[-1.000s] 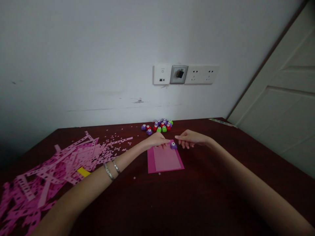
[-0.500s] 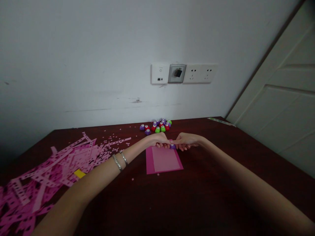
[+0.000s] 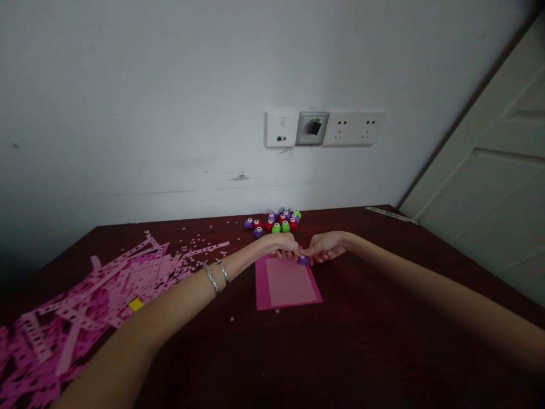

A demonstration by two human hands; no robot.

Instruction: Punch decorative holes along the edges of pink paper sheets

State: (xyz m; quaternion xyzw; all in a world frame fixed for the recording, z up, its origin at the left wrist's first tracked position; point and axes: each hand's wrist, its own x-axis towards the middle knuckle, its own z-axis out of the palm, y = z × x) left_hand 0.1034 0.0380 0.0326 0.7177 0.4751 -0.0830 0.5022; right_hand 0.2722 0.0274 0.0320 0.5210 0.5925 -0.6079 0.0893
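Observation:
A small purple paper punch [image 3: 303,260] sits at the upper right edge of a light pink sheet [image 3: 292,282], which lies over a darker pink sheet [image 3: 261,292]. My left hand [image 3: 286,245] comes in from the left, fingers curled over the top of the sheets and thumb reaching onto the punch. From the right, my right hand [image 3: 326,247] closes on the same punch, thumb on top and fingers curled beside it. Both thumbs meet there. How far the paper goes into the punch is hidden.
Behind my hands, several purple, red and green punches [image 3: 276,227] stand near the wall. Punched pink paper strips [image 3: 102,307] and small cut-outs pile up on the left, with a yellow piece [image 3: 136,304] among them. A flat patterned strip [image 3: 392,215] lies at the back right.
The whole view has shifted slightly. Both hands stay together at the purple punch, their thumbs still meeting on it, and the sheets keep their place under them.

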